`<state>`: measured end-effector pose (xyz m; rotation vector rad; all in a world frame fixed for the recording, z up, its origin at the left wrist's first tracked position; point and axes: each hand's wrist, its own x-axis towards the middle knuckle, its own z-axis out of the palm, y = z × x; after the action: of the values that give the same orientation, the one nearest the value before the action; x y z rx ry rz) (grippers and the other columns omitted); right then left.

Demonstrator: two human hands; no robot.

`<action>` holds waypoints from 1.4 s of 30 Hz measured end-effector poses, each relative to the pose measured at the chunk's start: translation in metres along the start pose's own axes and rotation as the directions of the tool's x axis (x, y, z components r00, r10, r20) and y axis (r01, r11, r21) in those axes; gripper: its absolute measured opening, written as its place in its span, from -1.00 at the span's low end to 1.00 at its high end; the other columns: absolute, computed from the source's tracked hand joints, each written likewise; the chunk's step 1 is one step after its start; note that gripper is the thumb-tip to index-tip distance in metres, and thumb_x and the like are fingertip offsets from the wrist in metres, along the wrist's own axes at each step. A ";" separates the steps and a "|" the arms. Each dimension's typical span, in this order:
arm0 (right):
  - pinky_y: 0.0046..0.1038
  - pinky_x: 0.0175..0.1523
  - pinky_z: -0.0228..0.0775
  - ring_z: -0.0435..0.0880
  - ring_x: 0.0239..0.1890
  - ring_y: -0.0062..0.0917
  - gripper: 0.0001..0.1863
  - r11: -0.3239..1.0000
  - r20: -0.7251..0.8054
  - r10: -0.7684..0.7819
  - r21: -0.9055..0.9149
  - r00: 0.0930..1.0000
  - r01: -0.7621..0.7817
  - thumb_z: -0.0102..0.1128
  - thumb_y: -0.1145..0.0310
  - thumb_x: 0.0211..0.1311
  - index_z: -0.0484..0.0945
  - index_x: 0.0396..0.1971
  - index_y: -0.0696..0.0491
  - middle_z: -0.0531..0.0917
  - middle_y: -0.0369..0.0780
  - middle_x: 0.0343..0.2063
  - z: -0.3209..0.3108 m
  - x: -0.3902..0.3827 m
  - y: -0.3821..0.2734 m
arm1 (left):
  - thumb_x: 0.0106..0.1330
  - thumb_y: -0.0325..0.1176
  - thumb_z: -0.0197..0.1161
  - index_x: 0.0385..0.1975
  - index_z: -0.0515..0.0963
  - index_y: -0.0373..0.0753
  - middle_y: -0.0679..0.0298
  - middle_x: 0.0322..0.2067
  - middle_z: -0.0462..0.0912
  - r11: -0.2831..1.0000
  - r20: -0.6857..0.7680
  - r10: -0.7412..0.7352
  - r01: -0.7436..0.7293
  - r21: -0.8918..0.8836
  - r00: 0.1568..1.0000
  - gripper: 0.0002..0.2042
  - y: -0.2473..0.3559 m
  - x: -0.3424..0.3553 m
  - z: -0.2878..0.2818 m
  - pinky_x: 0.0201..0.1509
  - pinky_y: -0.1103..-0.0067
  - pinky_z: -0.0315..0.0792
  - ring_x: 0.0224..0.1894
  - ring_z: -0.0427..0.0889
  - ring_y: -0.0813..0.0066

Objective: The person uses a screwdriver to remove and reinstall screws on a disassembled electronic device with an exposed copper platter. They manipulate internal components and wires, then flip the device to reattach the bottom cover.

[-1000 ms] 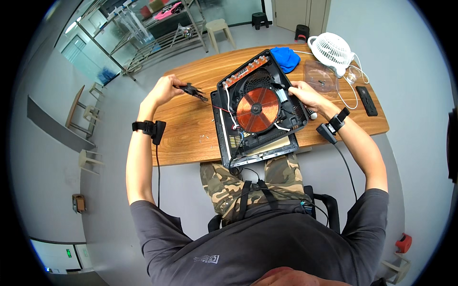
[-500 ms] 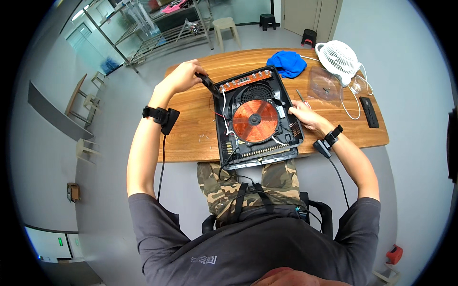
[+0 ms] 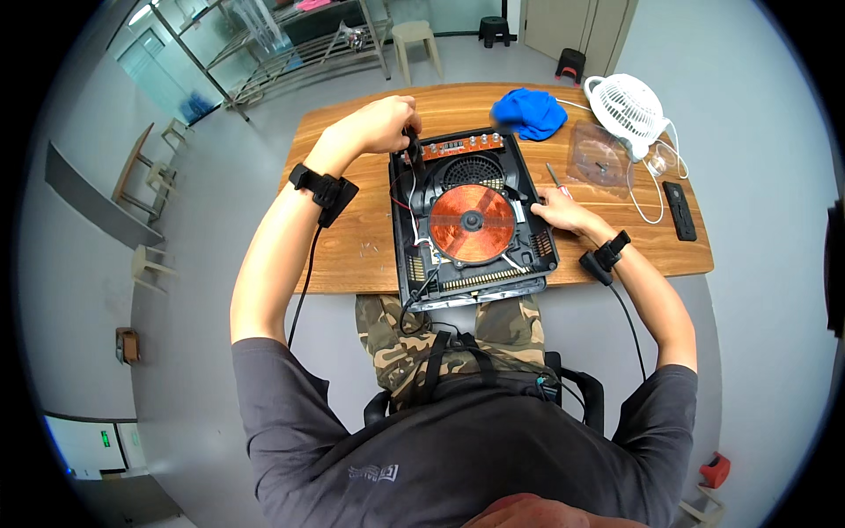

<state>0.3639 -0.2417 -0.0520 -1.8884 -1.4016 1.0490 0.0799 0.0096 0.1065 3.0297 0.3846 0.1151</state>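
An opened black appliance (image 3: 466,277) lies at the table's front edge, with a round copper coil (image 3: 458,211), a vent grille (image 3: 466,172), an orange circuit board (image 3: 466,143) along the back and loose wires (image 3: 411,216). My left hand (image 3: 387,126) is closed on a black plastic part (image 3: 415,163), held upright at the housing's back left corner; whether it rests inside I cannot tell. My right hand (image 3: 563,211) grips the housing's right edge, thumb on top and fingers partly hidden. A screwdriver (image 3: 556,179) lies just behind that hand.
The wooden table (image 3: 330,255) also holds a blue cloth (image 3: 531,113), a white fan with cord (image 3: 629,106), a clear plastic piece (image 3: 590,154), a black strip (image 3: 679,211) and small bits at the left. Behind are a metal rack (image 3: 290,66) and stools (image 3: 414,40).
My left hand has moved right with the black part, from left of the housing onto its back left corner. The housing has turned straighter and settled lower; my right hand stays on its edge.
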 end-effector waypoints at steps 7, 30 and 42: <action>-0.47 -0.31 0.55 0.71 -0.32 -0.53 -0.60 0.997 -0.005 0.009 0.082 1.000 -0.008 0.08 0.49 0.27 0.52 0.08 0.30 0.71 -0.16 -0.29 0.001 -0.002 0.005 | 0.04 -0.50 0.34 -0.23 0.69 -0.29 0.11 -0.20 0.63 0.994 -0.007 0.076 -0.075 0.080 0.997 -0.75 0.007 0.010 0.003 0.05 0.29 0.56 -0.04 0.63 0.05; -0.58 -0.29 0.40 0.52 -0.35 -0.71 -0.37 0.948 0.103 -0.316 0.080 0.943 0.309 0.47 0.17 0.26 0.38 0.18 0.14 0.61 -0.33 -0.29 0.000 0.086 -0.152 | -0.04 -0.43 0.47 -0.27 0.71 -0.22 0.09 -0.25 0.73 0.999 0.172 0.038 -0.037 -0.007 0.984 -0.73 0.038 0.053 0.006 -0.09 0.29 0.57 -0.18 0.70 0.06; -0.64 -0.40 0.48 0.65 -0.41 -0.66 -0.69 0.977 0.021 -0.186 0.110 0.982 0.182 0.31 0.39 0.28 0.50 -0.06 0.19 0.61 -0.32 -0.34 0.021 0.079 -0.169 | 0.03 -0.45 0.42 -0.19 0.70 -0.24 0.16 -0.22 0.72 0.996 0.088 0.044 -0.051 0.076 0.995 -0.72 0.040 0.051 0.005 0.01 0.30 0.58 -0.08 0.69 0.10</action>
<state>0.2710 -0.1164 0.0517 -1.6377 -1.4754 1.0447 0.1388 -0.0163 0.1088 3.1081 0.3171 -0.0289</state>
